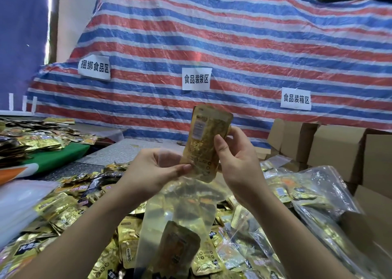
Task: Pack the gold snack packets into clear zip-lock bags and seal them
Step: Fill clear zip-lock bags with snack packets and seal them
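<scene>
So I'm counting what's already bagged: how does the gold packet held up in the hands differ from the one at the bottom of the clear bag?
The held gold packet is upright, with only its lower end past the clear bag's mouth; the bottom packet is fully inside. The held one is gripped by the right hand while the left hand pinches the bag's rim; the bottom one lies untouched. The bottom packet looks duller through the plastic. Both are gold pouches.

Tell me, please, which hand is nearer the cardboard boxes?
Right. The right hand holds the gold packet closer to the cardboard boxes; the left hand is farther, across the packet.
</scene>
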The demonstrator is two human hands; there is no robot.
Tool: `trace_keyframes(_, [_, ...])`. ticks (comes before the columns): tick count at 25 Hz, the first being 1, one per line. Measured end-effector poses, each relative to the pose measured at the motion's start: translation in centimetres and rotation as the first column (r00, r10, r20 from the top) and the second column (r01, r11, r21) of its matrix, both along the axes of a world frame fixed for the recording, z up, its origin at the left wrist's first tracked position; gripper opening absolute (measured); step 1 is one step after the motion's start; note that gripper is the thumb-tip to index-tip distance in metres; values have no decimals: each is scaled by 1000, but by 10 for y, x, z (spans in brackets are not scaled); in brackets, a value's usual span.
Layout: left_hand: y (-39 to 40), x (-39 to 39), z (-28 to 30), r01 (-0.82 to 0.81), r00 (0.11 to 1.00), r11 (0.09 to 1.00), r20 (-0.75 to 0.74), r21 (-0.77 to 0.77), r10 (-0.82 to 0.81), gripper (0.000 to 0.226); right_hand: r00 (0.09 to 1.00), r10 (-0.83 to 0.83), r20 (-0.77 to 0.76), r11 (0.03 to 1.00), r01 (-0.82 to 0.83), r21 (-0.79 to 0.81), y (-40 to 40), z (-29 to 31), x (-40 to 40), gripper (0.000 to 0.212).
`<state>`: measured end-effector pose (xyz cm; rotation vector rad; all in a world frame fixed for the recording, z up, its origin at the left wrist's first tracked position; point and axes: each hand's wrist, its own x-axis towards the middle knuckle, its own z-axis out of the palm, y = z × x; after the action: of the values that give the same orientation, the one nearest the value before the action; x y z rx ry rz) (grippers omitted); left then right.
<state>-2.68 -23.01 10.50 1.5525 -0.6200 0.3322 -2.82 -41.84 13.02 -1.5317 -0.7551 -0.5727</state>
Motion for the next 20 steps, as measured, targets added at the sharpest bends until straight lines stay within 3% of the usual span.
trace_keyframes(5, [-6,-1,0,-37,997,998,-70,-46,33,22,994,-64,-91,951,33,-307,-9,13,-11,14])
trace_keyframes(7, [-8,-1,1,-40,993,994,-113,-103,28,36,987,-97,-125,922,41,-386,-13,18,-15,14])
trace_keyframes(10, [-8,-2,1,-30,992,990,-129,-137,12,47,980,-190,-53,819,129,-560,-16,22,-20,14])
trace_keyframes(15, [-6,-6,-2,10,1000,999,6,-35,-10,50,977,-205,-54,634,90,-768,-21,31,-23,14])
trace_keyframes(20, [-10,-12,4,-113,992,982,72,153,103,60,984,-175,19,449,97,-888,-13,37,-25,19])
